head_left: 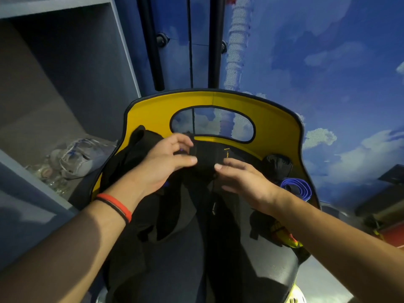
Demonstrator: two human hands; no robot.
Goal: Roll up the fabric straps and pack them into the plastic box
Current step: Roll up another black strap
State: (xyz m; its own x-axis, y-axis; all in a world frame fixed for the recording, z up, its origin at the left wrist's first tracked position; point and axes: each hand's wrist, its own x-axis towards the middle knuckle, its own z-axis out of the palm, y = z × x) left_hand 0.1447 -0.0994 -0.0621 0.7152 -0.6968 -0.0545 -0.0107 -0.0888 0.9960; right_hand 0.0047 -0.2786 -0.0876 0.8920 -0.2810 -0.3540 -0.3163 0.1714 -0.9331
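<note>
The black fabric strap (208, 156) is pinched at its left end between the thumb and curled fingers of the left hand (166, 162). The right hand (247, 182) is held with its fingers nearly straight and slightly spread; a fingertip is laid against the strap's lower right edge, and no closed grip is seen there. The strap is held in the air between the two hands, just in front of the chair back, with small yellow lettering visible on its right part. A red band and a thin black band (115, 206) are worn on the left wrist.

Below the hands, a heap of dark fabric (175, 215) is spread over the seat of a yellow chair (273, 119) with an oval cut-out in its back. On the seat's right side, a rolled black strap (277, 165) is lodged against the chair back, and a rolled blue strap (297, 188) lies just beside it. A yellow-and-black item (284, 235) rests nearer the seat's right edge. On the shelf to the left, a pair of pale shoes (83, 158) is noted.
</note>
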